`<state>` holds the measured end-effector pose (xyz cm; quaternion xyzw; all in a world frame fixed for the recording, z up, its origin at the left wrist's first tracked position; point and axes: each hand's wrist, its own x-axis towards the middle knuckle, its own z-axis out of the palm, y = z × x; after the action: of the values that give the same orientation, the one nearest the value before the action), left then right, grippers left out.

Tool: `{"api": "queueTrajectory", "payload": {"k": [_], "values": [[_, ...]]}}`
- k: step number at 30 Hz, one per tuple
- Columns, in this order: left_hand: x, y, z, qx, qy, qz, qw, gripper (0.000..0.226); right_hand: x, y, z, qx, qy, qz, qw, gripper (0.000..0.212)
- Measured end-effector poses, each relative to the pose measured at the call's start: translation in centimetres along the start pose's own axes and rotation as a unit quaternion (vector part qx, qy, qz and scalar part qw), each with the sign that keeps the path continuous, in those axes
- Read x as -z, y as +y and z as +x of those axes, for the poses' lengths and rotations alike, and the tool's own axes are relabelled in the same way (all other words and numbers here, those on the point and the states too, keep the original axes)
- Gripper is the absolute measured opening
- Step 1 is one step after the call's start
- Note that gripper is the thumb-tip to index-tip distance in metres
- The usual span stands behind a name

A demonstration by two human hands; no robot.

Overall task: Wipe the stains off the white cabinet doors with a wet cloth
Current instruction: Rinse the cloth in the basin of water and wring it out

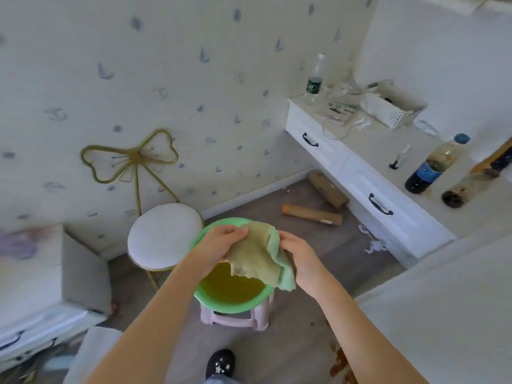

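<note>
A green cloth (257, 259) hangs spread between both my hands, above a green basin (235, 303) of yellowish water. My left hand (219, 248) grips the cloth's upper left edge. My right hand (300, 256) grips its right side, where the fabric bunches and droops. The basin stands on a small pale plastic stool (235, 318). The white cabinet with dark-handled drawers (368, 187) runs along the right wall, apart from my hands.
A round white chair with a gold bow back (164, 234) stands left of the basin. Two cardboard tubes (311, 214) lie on the floor by the cabinet. Bottles (436, 167) and a white basket (390, 106) sit on the cabinet top. Brown stains (339, 361) mark the floor.
</note>
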<state>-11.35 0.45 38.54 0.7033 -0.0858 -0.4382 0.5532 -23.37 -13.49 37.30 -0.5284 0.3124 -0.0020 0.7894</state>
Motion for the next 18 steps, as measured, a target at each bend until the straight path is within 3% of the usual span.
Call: {"api": "queueTrajectory", "payload": {"k": [5, 8, 11, 14, 18], "values": [[5.3, -4.8, 3.1, 0.035, 0.026, 0.010, 0.999, 0.015, -4.0, 3.7, 4.7, -0.059, 0.043, -0.072, 0.995, 0.026], [8.6, -7.3, 6.7, 0.072, 0.029, 0.019, 0.997, 0.014, -6.1, 6.6, 9.0, -0.139, 0.117, -0.005, 0.983, 0.030], [11.4, -9.4, 9.7, 0.101, 0.043, 0.043, 0.993, 0.010, -7.3, 9.9, 12.2, -0.189, 0.120, 0.043, 0.974, 0.046], [13.5, -11.5, 12.7, 0.110, 0.055, 0.072, 0.990, 0.008, -8.6, 12.2, 14.8, -0.217, 0.122, 0.013, 0.968, 0.034], [14.3, -14.4, 17.0, 0.110, 0.040, 0.107, 0.987, 0.008, -8.7, 14.5, 18.4, -0.249, 0.193, -0.053, 0.948, 0.023]]}}
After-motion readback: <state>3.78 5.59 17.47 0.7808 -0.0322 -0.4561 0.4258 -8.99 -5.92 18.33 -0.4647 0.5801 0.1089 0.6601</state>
